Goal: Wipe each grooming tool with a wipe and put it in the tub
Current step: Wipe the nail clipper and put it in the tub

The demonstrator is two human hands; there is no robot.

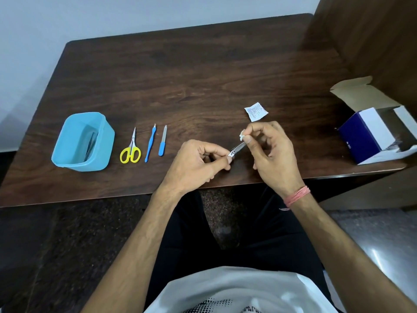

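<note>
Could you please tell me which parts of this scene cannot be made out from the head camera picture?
- Small metal tool: both ends covered by the left hand and right hand; its type is unclear.
- Wipe: mostly hidden in the right hand's grip.
- Blue tub: contents too dim to identify.
- Open box: cut off by the right edge.
- Torn sachet: print too small.

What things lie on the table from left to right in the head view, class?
Blue tub → yellow scissors → long blue tool → short blue nail file → left hand → small metal tool → right hand → open box.
</note>
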